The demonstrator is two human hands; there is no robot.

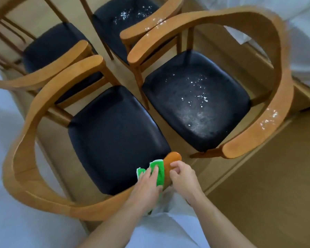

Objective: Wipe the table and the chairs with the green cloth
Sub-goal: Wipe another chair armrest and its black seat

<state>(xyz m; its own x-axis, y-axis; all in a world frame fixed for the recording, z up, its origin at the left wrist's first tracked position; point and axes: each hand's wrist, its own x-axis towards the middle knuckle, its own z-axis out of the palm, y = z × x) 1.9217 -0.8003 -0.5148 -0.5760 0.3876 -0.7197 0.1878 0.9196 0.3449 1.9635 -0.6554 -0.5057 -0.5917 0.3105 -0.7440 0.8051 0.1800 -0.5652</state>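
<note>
Head view: left hand (148, 183) presses the cloth (158, 171) flat on the armrest (172, 160); right hand (183, 178), fingers curled, steadies it; best wipe toward 12 o'clock.

— What do we have underfoot here?

— We see a tan floor (268, 185) with pale seams crossing it on the right.

— And standing on it?

— We count four wooden armchairs with dark seats: the near left chair (115, 136), the near right chair (195, 102), the far left chair (57, 49) and the far right chair (125, 24). White cloth (16, 176) lies along the left edge.
</note>
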